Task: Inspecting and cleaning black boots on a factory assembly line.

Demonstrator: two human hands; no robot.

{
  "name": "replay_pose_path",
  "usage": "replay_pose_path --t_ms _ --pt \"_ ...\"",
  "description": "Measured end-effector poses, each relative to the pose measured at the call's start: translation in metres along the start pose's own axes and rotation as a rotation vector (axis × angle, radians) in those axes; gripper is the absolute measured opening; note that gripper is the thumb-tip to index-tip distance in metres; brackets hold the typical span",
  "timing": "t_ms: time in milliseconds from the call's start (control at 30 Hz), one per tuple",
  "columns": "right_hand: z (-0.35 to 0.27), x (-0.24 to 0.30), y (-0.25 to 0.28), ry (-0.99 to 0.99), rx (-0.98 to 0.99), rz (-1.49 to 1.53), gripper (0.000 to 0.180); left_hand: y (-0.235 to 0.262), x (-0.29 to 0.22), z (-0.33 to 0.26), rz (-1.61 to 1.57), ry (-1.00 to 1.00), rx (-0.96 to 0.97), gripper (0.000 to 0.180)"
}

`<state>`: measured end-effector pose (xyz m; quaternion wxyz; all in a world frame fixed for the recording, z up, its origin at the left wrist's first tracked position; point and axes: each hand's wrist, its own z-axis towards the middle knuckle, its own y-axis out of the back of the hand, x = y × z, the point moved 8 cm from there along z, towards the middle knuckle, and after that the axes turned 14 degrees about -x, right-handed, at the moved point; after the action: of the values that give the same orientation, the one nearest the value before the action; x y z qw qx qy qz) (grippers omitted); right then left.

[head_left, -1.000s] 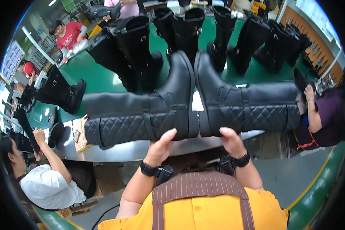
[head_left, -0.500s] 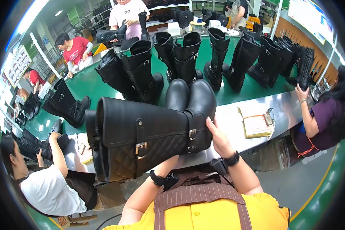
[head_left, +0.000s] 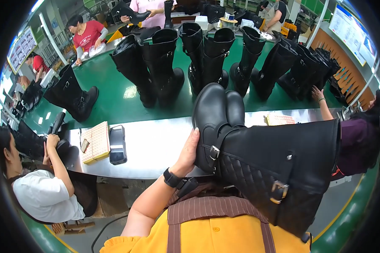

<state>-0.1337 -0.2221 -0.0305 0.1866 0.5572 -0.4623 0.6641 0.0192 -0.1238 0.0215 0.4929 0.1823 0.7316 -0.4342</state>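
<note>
A pair of tall black boots lies sideways in front of me, shafts pointing right and toes toward the bench. The nearer boot has a quilted panel, straps and silver buckles. My left hand grips it at the foot, thumb along the side by the ankle strap and the other fingers out of sight behind. The second boot shows only its toe, just behind the nearer one. My right hand and forearm cannot be seen; the shafts cover that side.
Several black boots stand along the green bench top. On its metal edge lie a paper stack and a black tray. Co-workers sit left and right; one's hand touches boots.
The boots have swung round: their shafts pointed left and now point right. My left hand has come into view at the foot, while my right hand has gone out of sight.
</note>
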Motion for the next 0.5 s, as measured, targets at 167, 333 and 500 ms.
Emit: replay_pose_path --t_ms 167,333,500 --pt "-0.004 0.001 0.013 -0.013 -0.149 0.131 0.052 0.012 0.035 -0.002 -0.234 0.280 -0.003 0.055" --pt "-0.002 0.014 -0.021 -0.399 0.204 0.658 0.052 0.015 0.017 -0.013 -0.544 0.297 0.120 0.053" --pt "-0.011 0.033 -0.005 -0.333 -0.125 0.714 0.057 0.018 0.001 -0.025 -0.566 0.187 0.097 0.057"
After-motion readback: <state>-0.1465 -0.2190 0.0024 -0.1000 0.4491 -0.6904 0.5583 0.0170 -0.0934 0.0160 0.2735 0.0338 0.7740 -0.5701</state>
